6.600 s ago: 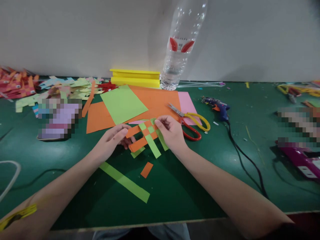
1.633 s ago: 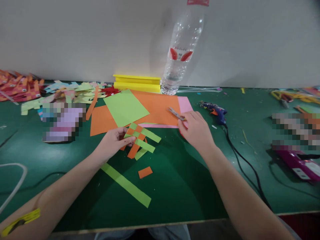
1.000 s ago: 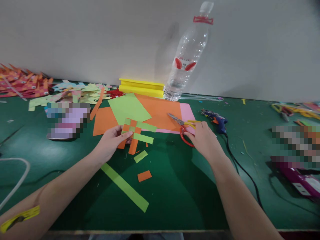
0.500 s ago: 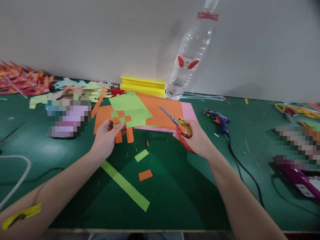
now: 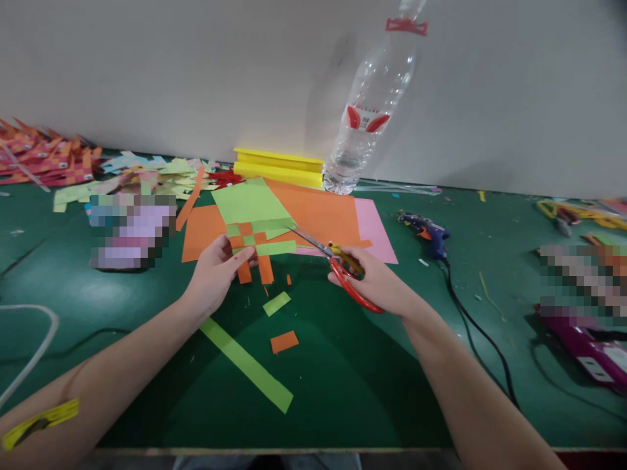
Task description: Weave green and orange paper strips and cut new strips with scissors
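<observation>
My left hand (image 5: 218, 271) pinches a small woven piece of paper (image 5: 247, 236) in orange and green checks. Orange strip ends hang from its lower side, and a green strip end (image 5: 277, 248) sticks out to the right. My right hand (image 5: 369, 277) has its fingers in the handles of red and yellow scissors (image 5: 321, 246). The blades look nearly closed and point up and left, their tip just above the green strip end. Behind both hands lie sheets of green paper (image 5: 249, 199), orange paper (image 5: 328, 212) and pink paper (image 5: 377, 238).
A long green strip (image 5: 249, 365), a green scrap (image 5: 277, 303) and an orange scrap (image 5: 285, 342) lie nearer me. A clear bottle (image 5: 362, 124) leans by the wall. To the right are a blue glue gun (image 5: 428, 235) with a cord and a magenta device (image 5: 582, 343).
The woven piece has shifted right and slightly down in my left hand, its green end now showing at the right. The scissors have moved left and down toward it.
</observation>
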Demonstrator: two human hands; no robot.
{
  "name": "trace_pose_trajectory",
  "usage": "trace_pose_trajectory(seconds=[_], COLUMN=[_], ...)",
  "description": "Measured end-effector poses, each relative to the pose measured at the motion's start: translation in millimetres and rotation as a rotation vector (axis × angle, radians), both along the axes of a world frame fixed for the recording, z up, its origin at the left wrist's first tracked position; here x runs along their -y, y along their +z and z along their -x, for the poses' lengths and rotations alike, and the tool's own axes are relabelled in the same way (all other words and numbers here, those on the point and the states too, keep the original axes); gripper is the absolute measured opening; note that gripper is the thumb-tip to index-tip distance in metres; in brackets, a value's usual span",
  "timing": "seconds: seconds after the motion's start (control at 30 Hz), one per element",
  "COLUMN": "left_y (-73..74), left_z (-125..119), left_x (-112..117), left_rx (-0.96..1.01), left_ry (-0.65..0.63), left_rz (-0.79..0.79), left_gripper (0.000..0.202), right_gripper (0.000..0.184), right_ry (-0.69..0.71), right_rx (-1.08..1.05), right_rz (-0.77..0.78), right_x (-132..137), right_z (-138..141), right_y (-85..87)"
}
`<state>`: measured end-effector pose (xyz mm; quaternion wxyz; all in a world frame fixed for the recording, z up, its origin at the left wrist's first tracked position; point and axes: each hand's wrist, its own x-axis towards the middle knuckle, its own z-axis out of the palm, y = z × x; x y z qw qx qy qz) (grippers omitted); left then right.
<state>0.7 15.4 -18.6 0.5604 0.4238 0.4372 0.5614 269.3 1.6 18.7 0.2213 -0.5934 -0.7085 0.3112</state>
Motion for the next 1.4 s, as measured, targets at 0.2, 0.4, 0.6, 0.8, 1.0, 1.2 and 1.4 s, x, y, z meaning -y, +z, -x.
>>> trace_pose_trajectory(seconds=[0.2, 0.4, 0.6, 0.8, 1.0, 1.2, 1.4], left_y=[3.1, 3.1, 1.9, 1.2, 0.1, -0.8, -0.2], left_z=[-1.8, -2.2, -2.5, -2.8, -1.7, -1.1, -1.1], left_x=[3.6, 2.7, 2.1, 2.4, 2.7, 2.4, 2.0], left_rx=[0.002, 0.007, 0.016, 0.018, 0.018, 0.02, 0.037], left_ry=[-0.048, -0.059, -0.05, -0.067, -0.086, -0.097, -0.107], left_rz=[0.007, 0.013, 0.021, 0.011, 0.006, 0.013, 0.006], left_gripper=[0.033, 0.033, 0.031, 0.034, 0.032, 0.033, 0.031], right_gripper=[0.049, 0.05, 0.046, 0.048, 0.044, 0.041, 0.041], right_ry=[-0.015, -0.019, -0.006, 0.015, 0.028, 0.021, 0.002], right_rx=[-0.004, -0.039, -0.064, -0.075, -0.107, -0.091, -0.081], right_rz=[0.01, 0.043, 0.027, 0.063, 0.058, 0.077, 0.103], right_x=[-0.6, 0.9, 0.7, 0.0, -0.2, -1.8, -0.8], right_z=[2.8, 3.3, 2.2, 1.2, 0.0, -2.7, -2.2], right_y=[0.9, 3.8, 3.4, 1.7, 0.5, -2.4, 0.3])
